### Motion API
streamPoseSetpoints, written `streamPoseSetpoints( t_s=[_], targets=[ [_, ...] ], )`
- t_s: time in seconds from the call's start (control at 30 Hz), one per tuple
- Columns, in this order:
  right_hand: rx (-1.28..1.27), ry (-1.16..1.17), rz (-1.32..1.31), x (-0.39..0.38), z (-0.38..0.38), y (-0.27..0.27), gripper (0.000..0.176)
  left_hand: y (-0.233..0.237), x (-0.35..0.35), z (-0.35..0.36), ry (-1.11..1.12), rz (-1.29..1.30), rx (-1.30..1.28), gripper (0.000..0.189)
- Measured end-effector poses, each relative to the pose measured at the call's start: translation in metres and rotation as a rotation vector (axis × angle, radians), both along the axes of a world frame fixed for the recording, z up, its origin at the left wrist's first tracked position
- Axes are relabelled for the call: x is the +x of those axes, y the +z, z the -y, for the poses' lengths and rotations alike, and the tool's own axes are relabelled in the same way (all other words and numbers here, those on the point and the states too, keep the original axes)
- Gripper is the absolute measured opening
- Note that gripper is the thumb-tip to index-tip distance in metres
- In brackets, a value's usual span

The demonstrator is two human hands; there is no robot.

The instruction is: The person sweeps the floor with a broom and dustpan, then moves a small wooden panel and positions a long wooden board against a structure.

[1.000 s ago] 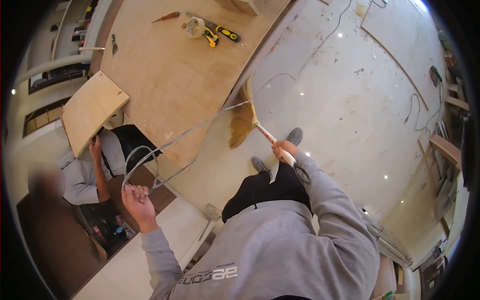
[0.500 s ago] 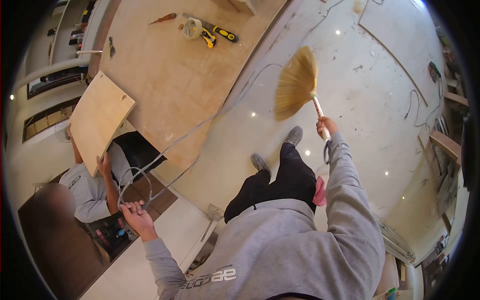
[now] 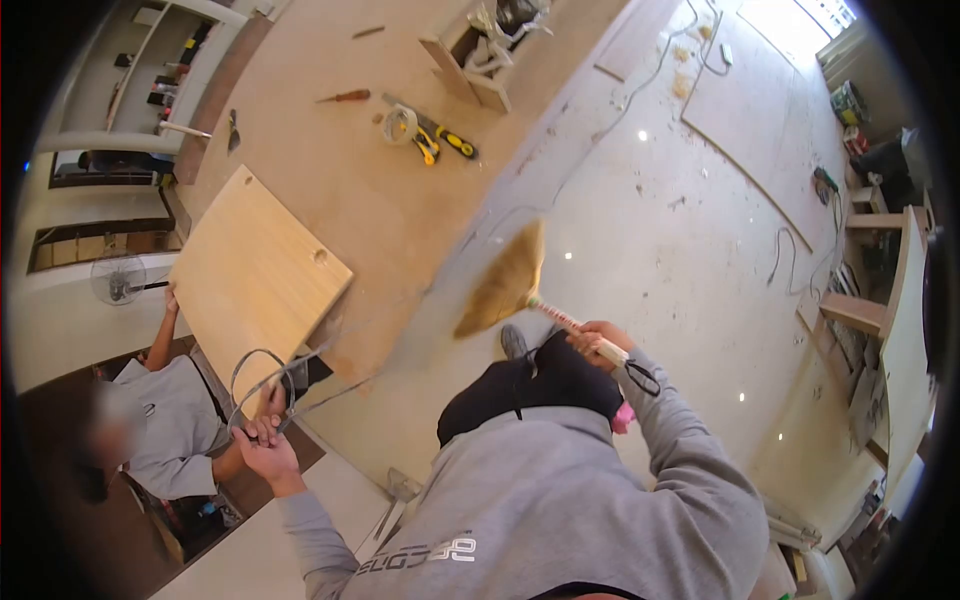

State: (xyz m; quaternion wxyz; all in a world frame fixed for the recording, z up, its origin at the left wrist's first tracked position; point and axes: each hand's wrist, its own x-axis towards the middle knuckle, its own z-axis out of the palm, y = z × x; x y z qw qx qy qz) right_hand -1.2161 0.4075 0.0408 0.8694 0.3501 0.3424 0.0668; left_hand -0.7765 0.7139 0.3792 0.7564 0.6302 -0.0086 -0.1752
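My right hand [image 3: 598, 345] is wrapped round the pale handle of a broom [image 3: 508, 282], whose fan of straw bristles points left over the floor and looks blurred. Off to the left, my left hand [image 3: 266, 448] is closed on a looped grey cable [image 3: 330, 347]; the cable runs from the hand across the table edge toward the floor. Just beyond that hand, another person [image 3: 180, 425] in a grey top holds a light wooden panel [image 3: 262, 275] with both hands. The panel partly overlaps the table.
On the wooden table [image 3: 330, 190] lie a screwdriver [image 3: 345, 96], a tape roll [image 3: 399, 126] and a yellow-black handled tool [image 3: 456, 143]. A standing fan [image 3: 118, 278] is at left. Boards and a wooden frame [image 3: 855, 312] stand at right. Small debris dots the floor [image 3: 650, 230].
The broom has swung left and nearer my body, its bristles turning leftward. The other person's wooden panel has moved right, over the table. My left hand still holds the cable.
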Motion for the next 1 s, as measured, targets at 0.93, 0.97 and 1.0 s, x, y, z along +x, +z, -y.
streamPoseSetpoints(
  t_s=[0.93,0.97,1.0],
  targets=[
    [-0.284,-0.307,-0.159,-0.091,0.411,-0.168,0.007,-0.011,-0.203,0.11,0.251,-0.001,0.399,0.029],
    [-0.256,-0.312,-0.189,-0.103,0.407,-0.158,0.006,-0.013,-0.203,0.108,0.253,0.0,0.384,0.029],
    [-0.284,-0.291,-0.252,-0.111,0.403,-0.146,0.006,-0.015,-0.203,0.105,0.202,0.035,0.408,0.024]
  ],
)
